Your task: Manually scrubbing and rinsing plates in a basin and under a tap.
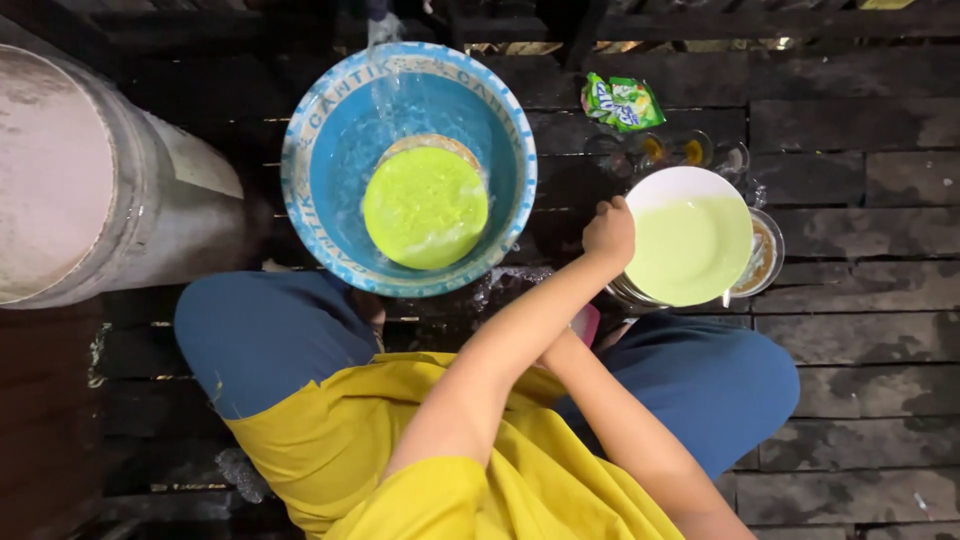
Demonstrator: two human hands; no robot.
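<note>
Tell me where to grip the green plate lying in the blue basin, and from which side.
Probably best to grip the green plate by its near rim, reaching down from above. It lies roughly flat, tilted slightly on another dish, in the water of the blue basin, so that edge seems raised. The basin's walls block any sideways reach.

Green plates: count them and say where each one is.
2. One green plate lies in the water of the blue basin; the other is held at its rim by the left hand. More may be hidden underneath.
</note>
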